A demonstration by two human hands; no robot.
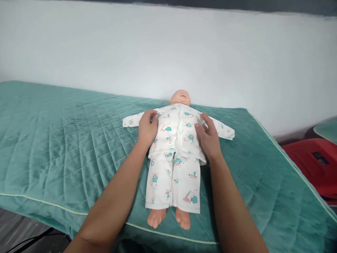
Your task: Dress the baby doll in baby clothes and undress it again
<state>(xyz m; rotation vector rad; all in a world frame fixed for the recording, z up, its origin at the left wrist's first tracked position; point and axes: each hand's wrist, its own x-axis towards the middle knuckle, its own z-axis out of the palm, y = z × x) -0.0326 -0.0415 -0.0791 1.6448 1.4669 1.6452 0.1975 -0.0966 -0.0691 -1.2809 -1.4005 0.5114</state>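
A baby doll (183,97) lies on its back, its bare feet (157,218) towards me. It wears a white long-sleeved top (172,121) with a teal and pink print; one button shows at the middle front. Matching white trousers (160,179) cover the legs. My left hand (148,128) rests at the top's left side by the sleeve, fingers bent, with a gap between thumb and forefinger. On the other side, my right hand (210,137) touches the top near the right sleeve, thumb and fingers apart. Some fingertips are hidden. Both sleeves stretch outwards.
A teal quilted cover (79,147) with pale piping lies under the doll. Behind it stands a white wall (147,52). Red plastic items (308,161) are beyond the right edge. Dark cables (39,237) lie on the floor at the lower left.
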